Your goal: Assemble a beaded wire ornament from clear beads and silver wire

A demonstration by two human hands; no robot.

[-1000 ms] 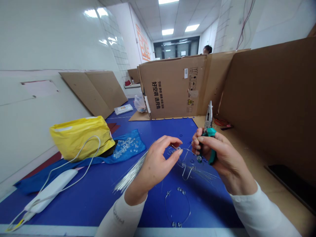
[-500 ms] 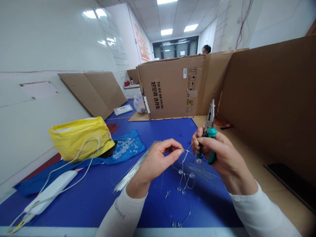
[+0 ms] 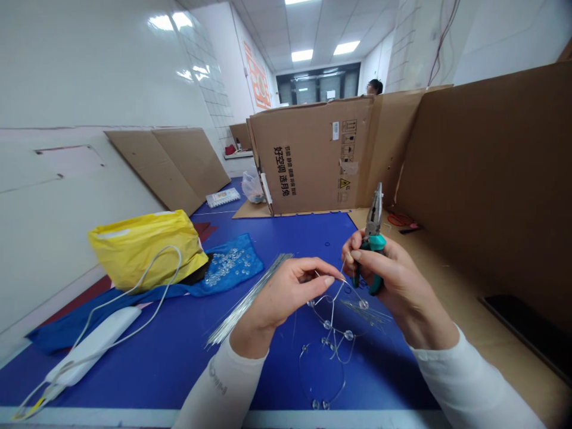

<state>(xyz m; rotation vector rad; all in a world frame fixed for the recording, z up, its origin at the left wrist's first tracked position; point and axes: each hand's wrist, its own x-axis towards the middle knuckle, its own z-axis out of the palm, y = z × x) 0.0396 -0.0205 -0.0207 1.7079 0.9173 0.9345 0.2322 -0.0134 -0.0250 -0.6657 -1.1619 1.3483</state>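
Observation:
My left hand (image 3: 286, 295) pinches a thin wire strung with clear beads (image 3: 333, 325), which dangles from thumb and forefinger above the blue table (image 3: 170, 351). Close to its right, my right hand (image 3: 384, 277) is wrapped round green-handled pliers (image 3: 373, 235), whose jaws point upward, while its fingertips touch the same wire near the top. A bundle of straight silver wires (image 3: 250, 298) lies on the table just left of my left wrist. A bent wire loop with beads (image 3: 322, 381) rests on the table below my hands.
A blue cloth with several clear beads (image 3: 230, 262) lies at left beside a yellow bag (image 3: 145, 244). A white power strip (image 3: 89, 345) with its cable is nearer. Cardboard walls (image 3: 482, 179) enclose the back and right. A person's head shows behind the far cardboard box (image 3: 313, 161).
My left hand closed from a loose curl into a pinch on the beaded wire. The wire now hangs lower, and both hands shifted slightly left.

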